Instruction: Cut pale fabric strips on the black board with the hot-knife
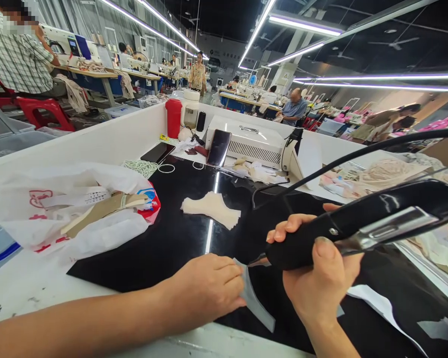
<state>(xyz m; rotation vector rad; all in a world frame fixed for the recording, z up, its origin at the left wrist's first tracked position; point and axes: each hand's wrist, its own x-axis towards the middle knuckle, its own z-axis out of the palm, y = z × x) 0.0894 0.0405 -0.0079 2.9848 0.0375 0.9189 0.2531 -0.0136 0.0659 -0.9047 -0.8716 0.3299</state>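
A: Well, beginning from the largest?

B: From the far wall [226,44], bearing some writing too small for reading. Then, one black sheet [153,258], laid flat on the white table [45,286]. At left, one white plastic bag [108,236], with red and blue printing, crumpled and not readable.

A: And behind the sheet?

B: Can find there one white metal box [250,136] with slots.

A: In the right hand [317,283]?

B: Gripping one black tool [381,211], fingers wrapped around, thumb upright on the near side, forearm rising from below.

A: And the left hand [209,283]?

B: Reaching in low from the left, back of hand upward, pinching the upper end of one grey strip [257,303], on the sheet. Cannot tell whether touched by the tool's thin tip [257,259].

A: The smaller ones?

B: Can count one pale stack [212,210] beyond the left hand, two phones [219,147], one leaning and one flat, and two white rings [167,168].
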